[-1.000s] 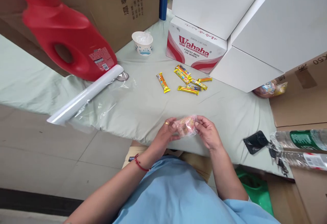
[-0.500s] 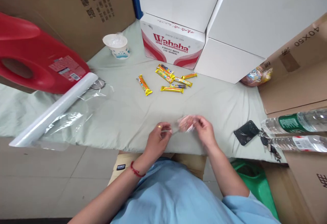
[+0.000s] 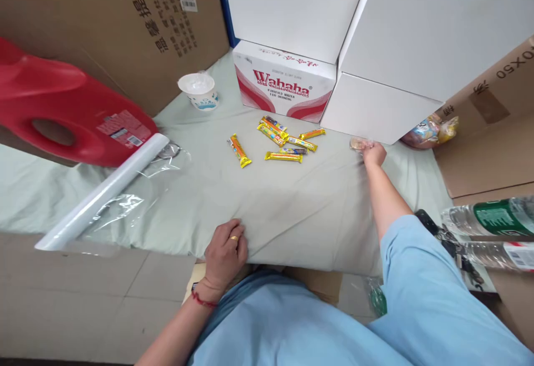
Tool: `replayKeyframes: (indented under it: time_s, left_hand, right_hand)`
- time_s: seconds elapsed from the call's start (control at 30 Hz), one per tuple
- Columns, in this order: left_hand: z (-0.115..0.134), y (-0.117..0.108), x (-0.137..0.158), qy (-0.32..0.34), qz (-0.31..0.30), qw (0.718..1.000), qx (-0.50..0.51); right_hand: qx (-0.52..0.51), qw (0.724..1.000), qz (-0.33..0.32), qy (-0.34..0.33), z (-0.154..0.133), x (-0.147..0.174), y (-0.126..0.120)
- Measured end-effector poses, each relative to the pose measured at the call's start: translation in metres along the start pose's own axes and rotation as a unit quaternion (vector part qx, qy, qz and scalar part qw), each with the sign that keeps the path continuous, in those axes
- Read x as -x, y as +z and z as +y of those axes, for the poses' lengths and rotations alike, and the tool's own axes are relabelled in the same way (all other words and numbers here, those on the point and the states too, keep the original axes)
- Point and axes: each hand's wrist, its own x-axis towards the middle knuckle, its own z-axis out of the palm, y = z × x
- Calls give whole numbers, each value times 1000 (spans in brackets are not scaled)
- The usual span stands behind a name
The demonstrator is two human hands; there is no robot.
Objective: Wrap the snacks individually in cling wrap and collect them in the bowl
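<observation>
Right hand (image 3: 374, 154) reaches by the white box (image 3: 371, 105), fingers pinching a wrapped packet (image 3: 357, 143)! Left hand (image 3: 224, 250) rests on the worktop (image 3: 300, 204), fingers curled, any grip hard to tell.

My right grip (image 3: 374, 153) partly covers the wrapped packet (image 3: 357, 143); contents indistinct. Left picture edge crops the red jug (image 3: 85, 107); right edge, both bottles (image 3: 498, 217).
</observation>
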Motion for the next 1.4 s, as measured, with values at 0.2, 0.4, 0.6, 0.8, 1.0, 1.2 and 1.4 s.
replayKeyframes:
  time_s: [0.2, 0.4, 0.6, 0.8, 1.0, 1.2, 1.4]
  left_hand:
    - [-5, -10, 1, -26, -47, 996, 71]
    - [-54, -65, -25, -200, 20, 978, -63]
    - [-147, -112, -59, -417, 27, 874, -250]
    - [-190, -131, -62, -463, -181, 837, -228]
    - [-134, -150, -40, -469, -249, 845, -67]
    - [-32, -132, -16, -444, -190, 847, 221]
    - [17, -96, -28, -413, -218, 801, 375]
  right_hand:
    - [48, 993, 94, 48, -4, 23, -8]
    - [21, 975, -75, -207, 31, 128, -19]
    - [80, 964, -2, -252, 67, 187, -18]
    - [105, 965, 18, -239, 55, 178, -12]
    - [-31, 990, -21, -136, 41, 199, -20]
    - [-286, 916, -272, -75, -39, 302, 1]
    - [-524, 708, -473, -15, -114, 359, 39]
